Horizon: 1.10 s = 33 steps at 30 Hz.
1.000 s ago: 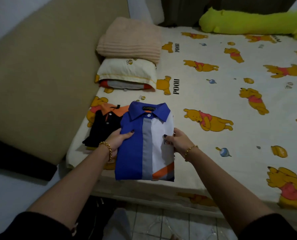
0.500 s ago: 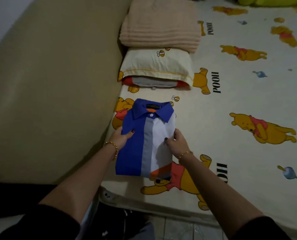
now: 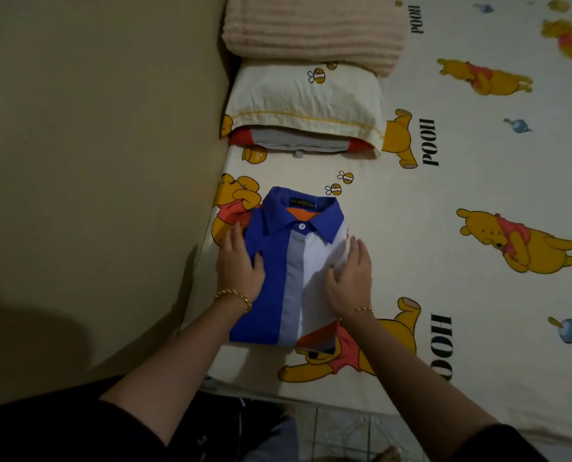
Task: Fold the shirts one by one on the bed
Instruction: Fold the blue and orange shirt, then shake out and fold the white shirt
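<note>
A folded shirt, blue on the left, grey down the middle, white with an orange stripe on the right, lies collar-up on the bed near its left edge. My left hand rests flat along the shirt's left side, thumb on the blue cloth. My right hand lies flat on the white right side with fingers spread and straight. The black and orange shirts seen earlier are hidden under the blue one.
A pillow in a cream cover lies just beyond the shirt, with a folded peach blanket on top of it. A tan upholstered wall runs along the bed's left side. Tiled floor shows below the bed edge.
The folded shirt went from being held at its sides over the other shirts to lying flat on them. Both hands have flattened against its sides. The camera has tilted down and closer.
</note>
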Tool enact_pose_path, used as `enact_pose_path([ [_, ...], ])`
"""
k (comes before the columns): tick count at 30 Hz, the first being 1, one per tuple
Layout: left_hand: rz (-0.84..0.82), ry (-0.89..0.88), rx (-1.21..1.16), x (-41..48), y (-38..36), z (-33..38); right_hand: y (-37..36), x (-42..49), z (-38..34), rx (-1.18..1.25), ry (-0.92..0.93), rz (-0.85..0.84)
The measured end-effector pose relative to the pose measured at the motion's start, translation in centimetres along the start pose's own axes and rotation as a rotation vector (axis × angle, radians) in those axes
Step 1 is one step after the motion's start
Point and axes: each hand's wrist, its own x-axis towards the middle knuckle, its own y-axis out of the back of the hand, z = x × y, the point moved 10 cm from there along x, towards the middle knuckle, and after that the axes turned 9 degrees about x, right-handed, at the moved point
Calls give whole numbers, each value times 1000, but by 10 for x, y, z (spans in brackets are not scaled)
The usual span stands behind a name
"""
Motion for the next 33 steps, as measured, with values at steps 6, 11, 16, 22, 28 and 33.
enact_pose_path([
  [6, -40, -264, 275, 9, -39, 32, -53, 14, -31, -220, 228, -18],
  [11, -112, -235, 111, 27, -94, -7, -88, 30, 5, -65, 227, -18],
  [16, -62, -302, 5, 33, -113, -19, -97, 32, 20, 78, 248, 53],
  [22, -88, -303, 9, 38, -116, -18, -94, 33, 35, 40, 126, 104],
  [28, -278, -130, 77, 36, -100, -16, -78, 19, 56, 215, -104, -57],
  [33, -315, -7, 37, -1, -51, -5, -17, -2, 52, 284, -68, -126],
])
